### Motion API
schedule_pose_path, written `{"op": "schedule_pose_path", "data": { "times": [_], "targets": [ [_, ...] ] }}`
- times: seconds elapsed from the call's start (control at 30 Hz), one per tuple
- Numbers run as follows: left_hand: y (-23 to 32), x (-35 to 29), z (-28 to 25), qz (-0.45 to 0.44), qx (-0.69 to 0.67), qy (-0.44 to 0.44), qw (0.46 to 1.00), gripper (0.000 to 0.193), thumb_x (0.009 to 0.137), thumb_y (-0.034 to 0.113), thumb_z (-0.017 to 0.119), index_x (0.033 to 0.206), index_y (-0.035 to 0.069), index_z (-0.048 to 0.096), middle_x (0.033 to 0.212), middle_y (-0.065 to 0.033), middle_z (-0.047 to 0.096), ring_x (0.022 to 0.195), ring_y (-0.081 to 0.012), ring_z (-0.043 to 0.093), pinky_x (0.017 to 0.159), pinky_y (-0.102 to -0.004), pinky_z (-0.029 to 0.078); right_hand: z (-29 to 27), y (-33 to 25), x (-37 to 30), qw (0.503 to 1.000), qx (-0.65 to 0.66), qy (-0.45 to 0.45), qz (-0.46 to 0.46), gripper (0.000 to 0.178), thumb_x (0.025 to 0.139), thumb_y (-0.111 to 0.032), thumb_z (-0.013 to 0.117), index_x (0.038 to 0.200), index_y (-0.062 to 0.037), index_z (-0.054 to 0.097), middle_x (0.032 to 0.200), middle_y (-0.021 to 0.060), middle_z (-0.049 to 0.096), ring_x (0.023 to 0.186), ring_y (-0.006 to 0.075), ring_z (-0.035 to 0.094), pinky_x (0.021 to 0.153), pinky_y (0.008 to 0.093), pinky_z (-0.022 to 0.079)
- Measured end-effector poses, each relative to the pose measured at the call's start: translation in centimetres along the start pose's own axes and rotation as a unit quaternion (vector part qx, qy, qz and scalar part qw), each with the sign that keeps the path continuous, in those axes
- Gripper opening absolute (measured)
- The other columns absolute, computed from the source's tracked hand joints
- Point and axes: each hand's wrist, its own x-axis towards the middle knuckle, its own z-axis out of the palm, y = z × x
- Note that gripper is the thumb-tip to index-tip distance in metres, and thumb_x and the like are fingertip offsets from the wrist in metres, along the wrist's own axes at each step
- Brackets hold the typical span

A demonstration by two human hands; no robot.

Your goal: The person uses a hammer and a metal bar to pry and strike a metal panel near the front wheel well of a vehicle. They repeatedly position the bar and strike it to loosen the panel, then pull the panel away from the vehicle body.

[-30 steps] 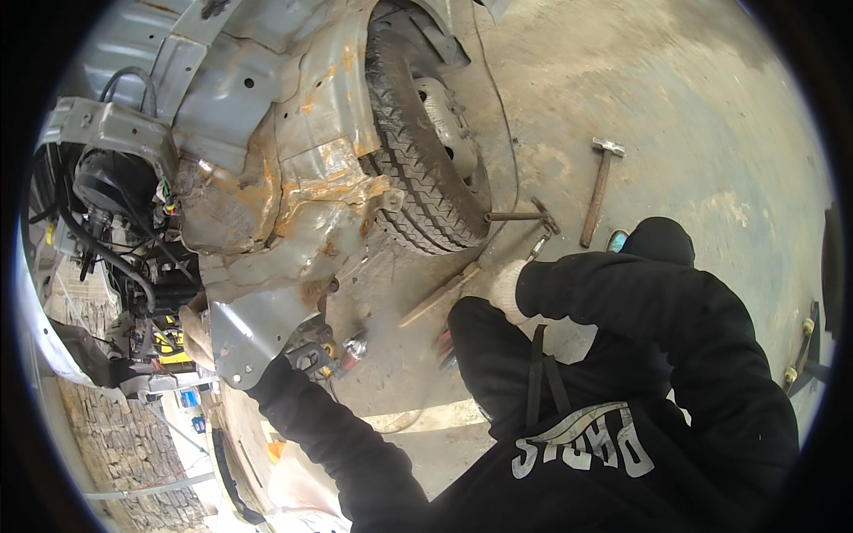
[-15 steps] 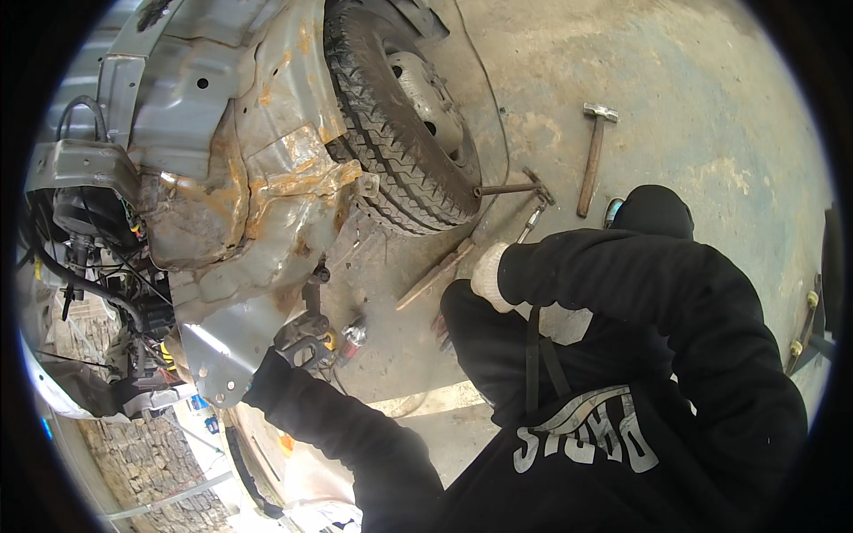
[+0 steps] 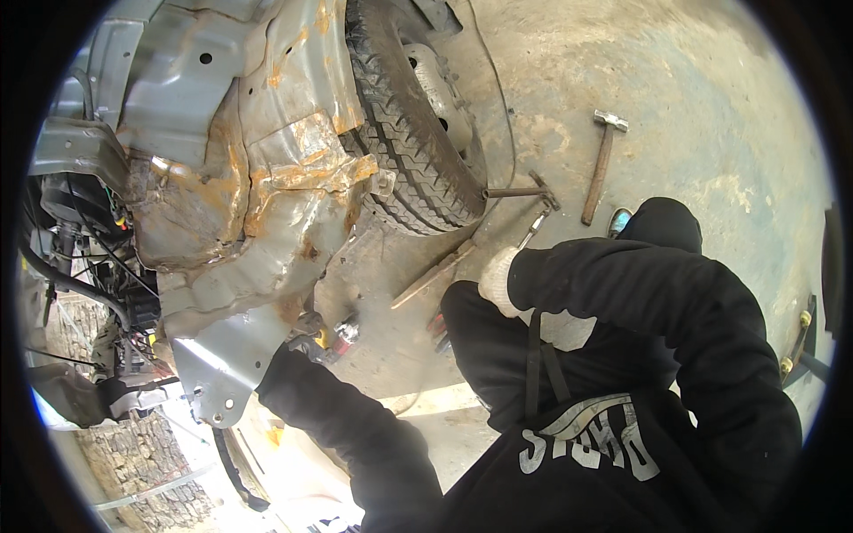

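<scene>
My left sleeve (image 3: 338, 413) reaches to the bare grey metal plate (image 3: 218, 355) at the front of a stripped, rusty car body (image 3: 293, 191). The hand beyond its cuff is hidden behind that plate. By my bent knee (image 3: 471, 329) is my right hand (image 3: 498, 280) in a whitish knit glove; its fingers are turned away, and I cannot make out a grip. Just past the glove shows a slim metal tool (image 3: 535, 226), and I cannot tell whether the hand touches it. A red and silver power tool (image 3: 345, 334) lies on the floor near the left cuff.
A tyred wheel (image 3: 413, 133) stands beside the body. On the concrete floor lie a wooden-handled hammer (image 3: 598, 164), a T-shaped bar tool (image 3: 520, 191), a wooden strip (image 3: 433, 275) and a dark cable (image 3: 498, 84). Wires and hoses (image 3: 84, 275) hang in the engine bay.
The view has shifted slightly, so wheel and hammer sit further right. More of the power tool is covered by the metal plate and left sleeve. My right hand stays by the knee.
</scene>
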Motion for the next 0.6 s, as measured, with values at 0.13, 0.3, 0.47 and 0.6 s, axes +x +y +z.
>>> {"op": "schedule_pose_path", "data": {
  "times": [0.13, 0.3, 0.47, 0.6],
  "targets": [
    [0.2, -0.1, 0.4, -0.004, -0.002, -0.004, 1.000, 0.046, 0.089, 0.032, 0.062, 0.121, -0.001, 0.056, 0.098, -0.0131, 0.065, 0.086, -0.0275, 0.064, 0.077, -0.0388, 0.052, 0.4, 0.3, 0.5, 1.000, 0.000, 0.005, -0.005, 0.025, 0.066, -0.023, 0.066, 0.086, -0.0082, 0.072, 0.084, 0.0138, 0.070, 0.084, 0.0344, 0.068, 0.074, 0.0453, 0.054],
    [0.1, -0.2, 0.7, -0.012, 0.000, -0.006, 1.000, 0.045, 0.089, 0.032, 0.061, 0.121, 0.000, 0.056, 0.099, -0.0131, 0.065, 0.087, -0.0273, 0.063, 0.077, -0.0387, 0.052, 0.3, 0.3, 0.7, 1.000, 0.005, 0.020, -0.016, 0.024, 0.066, -0.024, 0.065, 0.084, -0.0077, 0.071, 0.082, 0.0154, 0.070, 0.082, 0.0349, 0.068, 0.073, 0.0458, 0.054],
    [0.1, -0.3, 1.1, -0.026, -0.002, -0.007, 1.000, 0.045, 0.090, 0.033, 0.060, 0.121, 0.000, 0.057, 0.099, -0.0132, 0.065, 0.087, -0.0270, 0.063, 0.077, -0.0385, 0.052, -2.8, 0.2, 0.8, 0.999, -0.005, 0.034, 0.024, 0.027, 0.070, -0.027, 0.063, 0.085, -0.0061, 0.071, 0.081, 0.0161, 0.070, 0.082, 0.0344, 0.069, 0.072, 0.0457, 0.055],
    [0.0, -0.2, 1.3, -0.030, -0.004, -0.003, 1.000, 0.045, 0.090, 0.033, 0.060, 0.121, 0.000, 0.057, 0.100, -0.0132, 0.065, 0.088, -0.0268, 0.063, 0.078, -0.0384, 0.052, -7.6, 1.8, 0.7, 0.972, 0.097, 0.191, 0.099, 0.030, 0.075, -0.023, 0.064, 0.096, -0.0050, 0.072, 0.091, 0.0176, 0.071, 0.089, 0.0334, 0.069, 0.078, 0.0418, 0.055]
  ]
}}
